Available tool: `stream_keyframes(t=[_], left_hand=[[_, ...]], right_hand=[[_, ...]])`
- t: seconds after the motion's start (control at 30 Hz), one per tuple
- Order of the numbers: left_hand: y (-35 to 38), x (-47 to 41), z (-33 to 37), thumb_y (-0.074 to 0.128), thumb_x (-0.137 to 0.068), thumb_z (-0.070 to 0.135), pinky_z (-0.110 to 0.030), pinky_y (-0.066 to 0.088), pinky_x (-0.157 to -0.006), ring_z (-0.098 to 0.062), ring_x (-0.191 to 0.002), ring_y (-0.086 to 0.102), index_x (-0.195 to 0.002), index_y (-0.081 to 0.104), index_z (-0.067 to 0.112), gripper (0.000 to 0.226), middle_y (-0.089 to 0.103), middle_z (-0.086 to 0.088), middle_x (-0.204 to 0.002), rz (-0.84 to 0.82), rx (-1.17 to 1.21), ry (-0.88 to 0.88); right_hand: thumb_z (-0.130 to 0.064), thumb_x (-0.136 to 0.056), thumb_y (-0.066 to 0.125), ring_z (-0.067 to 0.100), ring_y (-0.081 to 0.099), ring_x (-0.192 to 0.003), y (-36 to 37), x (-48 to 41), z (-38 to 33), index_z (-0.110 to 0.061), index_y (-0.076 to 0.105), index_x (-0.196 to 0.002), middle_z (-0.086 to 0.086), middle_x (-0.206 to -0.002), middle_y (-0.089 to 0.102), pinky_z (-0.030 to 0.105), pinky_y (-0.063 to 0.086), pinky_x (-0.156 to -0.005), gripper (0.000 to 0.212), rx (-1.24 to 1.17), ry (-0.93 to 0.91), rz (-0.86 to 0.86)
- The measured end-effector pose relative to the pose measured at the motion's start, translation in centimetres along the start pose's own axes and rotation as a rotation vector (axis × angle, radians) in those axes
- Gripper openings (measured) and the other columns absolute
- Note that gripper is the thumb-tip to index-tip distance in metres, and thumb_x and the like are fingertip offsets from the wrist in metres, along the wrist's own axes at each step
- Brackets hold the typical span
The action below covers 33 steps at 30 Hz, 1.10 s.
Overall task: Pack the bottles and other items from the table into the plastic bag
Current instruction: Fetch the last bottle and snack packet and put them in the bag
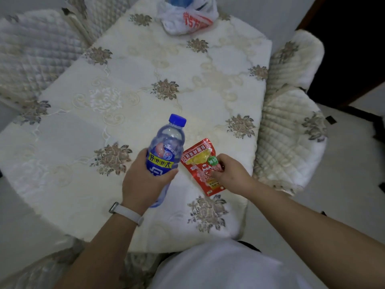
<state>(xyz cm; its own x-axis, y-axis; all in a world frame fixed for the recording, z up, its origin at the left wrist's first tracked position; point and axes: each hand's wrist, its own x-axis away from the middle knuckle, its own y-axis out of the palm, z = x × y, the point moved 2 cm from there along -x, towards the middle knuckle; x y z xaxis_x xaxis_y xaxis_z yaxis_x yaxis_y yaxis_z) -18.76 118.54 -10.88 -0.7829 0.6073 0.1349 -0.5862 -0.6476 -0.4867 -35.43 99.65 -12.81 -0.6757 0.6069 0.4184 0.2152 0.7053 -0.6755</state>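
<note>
Head view, seemingly steep, over table [133, 65]

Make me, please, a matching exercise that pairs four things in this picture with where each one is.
Things:
1. bottle
2. pouch
3. bag
4. wristband

Places:
A. gripped in the left hand
B. at the far end of the table
C. pinched by the right hand
D. round the left wrist

Pairs: 1-A, 2-C, 3-B, 4-D
</note>
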Motion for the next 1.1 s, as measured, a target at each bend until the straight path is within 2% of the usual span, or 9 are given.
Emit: stream_keyframes(t=[0.1, 0.2, 0.3, 0.4, 0.6, 0.73, 0.9, 0.97, 1.1], left_hand=[[2.2, 0.0, 2.3, 0.088, -0.065, 0.04, -0.01, 0.046, -0.066, 0.009, -0.083, 0.06, -0.11, 0.051, 0.037, 0.058, 0.061, 0.023, -0.094, -0.044, 0.013, 0.06], [4.9, 0.5, 4.8, 0.087, -0.065, 0.04, -0.003, 0.044, -0.06, 0.013, -0.082, 0.06, -0.111, 0.051, 0.039, 0.059, 0.061, 0.026, -0.096, -0.099, 0.046, 0.105], [7.8, 1.3, 7.5, 0.088, -0.066, 0.038, -0.001, 0.043, -0.06, 0.018, -0.083, 0.058, -0.114, 0.051, 0.039, 0.06, 0.06, 0.028, -0.097, -0.145, 0.064, 0.146], [11.4, 2.7, 10.2, 0.087, -0.068, 0.033, 0.0, 0.043, -0.061, 0.019, -0.082, 0.058, -0.113, 0.053, 0.037, 0.057, 0.061, 0.027, -0.097, -0.19, 0.091, 0.173], [20.1, 6.9, 16.1, 0.087, -0.067, 0.035, -0.011, 0.046, -0.069, 0.015, -0.083, 0.061, -0.114, 0.055, 0.037, 0.057, 0.064, 0.026, -0.1, -0.254, 0.092, 0.198], [26.7, 10.5, 20.1, 0.088, -0.067, 0.03, -0.006, 0.046, -0.065, 0.015, -0.081, 0.062, -0.114, 0.058, 0.031, 0.057, 0.066, 0.022, -0.1, -0.305, 0.065, 0.238], [35.0, 14.8, 24.7, 0.089, -0.066, 0.032, -0.03, 0.056, -0.078, -0.001, -0.086, 0.068, -0.113, 0.063, 0.029, 0.053, 0.072, 0.013, -0.1, -0.358, 0.059, 0.241], [38.1, 16.2, 26.4, 0.089, -0.067, 0.032, -0.035, 0.058, -0.08, -0.004, -0.086, 0.07, -0.112, 0.063, 0.03, 0.051, 0.073, 0.012, -0.099, -0.389, 0.066, 0.237], [42.9, 18.8, 29.7, 0.088, -0.069, 0.023, -0.029, 0.057, -0.076, -0.002, -0.082, 0.069, -0.113, 0.062, 0.024, 0.051, 0.073, 0.009, -0.1, -0.452, 0.083, 0.277]], right_hand=[[-0.024, -0.091, 0.066, 0.012, 0.063, -0.08, -2.1, 2.5, 1.1, -0.024, 0.054, -0.102, -0.006, -0.091, 0.064, 0.03, 0.05, -0.065, 0.017, -0.115, 0.036, 0.095], [-0.023, -0.089, 0.068, 0.012, 0.067, -0.082, -4.4, 4.8, 2.8, -0.028, 0.054, -0.1, -0.005, -0.094, 0.068, 0.035, 0.056, -0.071, 0.018, -0.229, 0.063, 0.187], [-0.019, -0.088, 0.069, 0.006, 0.068, -0.086, -6.6, 7.1, 5.4, -0.03, 0.056, -0.105, -0.011, -0.099, 0.07, 0.033, 0.056, -0.079, 0.025, -0.396, 0.112, 0.272], [-0.017, -0.087, 0.07, 0.009, 0.07, -0.088, -8.8, 9.7, 8.8, -0.027, 0.057, -0.107, -0.009, -0.101, 0.071, 0.038, 0.058, -0.083, 0.026, -0.511, 0.162, 0.355], [-0.021, -0.09, 0.069, 0.01, 0.069, -0.092, -14.2, 16.0, 17.0, -0.026, 0.057, -0.115, -0.008, -0.105, 0.07, 0.04, 0.059, -0.083, 0.028, -0.669, 0.239, 0.491], [-0.021, -0.091, 0.068, 0.01, 0.069, -0.093, -18.1, 20.3, 23.3, -0.026, 0.055, -0.115, -0.008, -0.106, 0.069, 0.039, 0.059, -0.082, 0.027, -0.749, 0.254, 0.584], [-0.02, -0.092, 0.067, 0.01, 0.069, -0.092, -22.9, 25.3, 31.2, -0.03, 0.053, -0.109, -0.009, -0.103, 0.068, 0.037, 0.06, -0.081, 0.024, -0.806, 0.243, 0.654], [-0.02, -0.093, 0.066, 0.009, 0.068, -0.092, -24.8, 27.3, 34.1, -0.03, 0.053, -0.108, -0.009, -0.103, 0.068, 0.035, 0.059, -0.08, 0.022, -0.812, 0.258, 0.693], [-0.021, -0.093, 0.066, 0.007, 0.068, -0.089, -27.4, 30.8, 38.7, -0.03, 0.054, -0.106, -0.01, -0.101, 0.067, 0.026, 0.056, -0.07, 0.019, -0.841, 0.304, 0.791]])
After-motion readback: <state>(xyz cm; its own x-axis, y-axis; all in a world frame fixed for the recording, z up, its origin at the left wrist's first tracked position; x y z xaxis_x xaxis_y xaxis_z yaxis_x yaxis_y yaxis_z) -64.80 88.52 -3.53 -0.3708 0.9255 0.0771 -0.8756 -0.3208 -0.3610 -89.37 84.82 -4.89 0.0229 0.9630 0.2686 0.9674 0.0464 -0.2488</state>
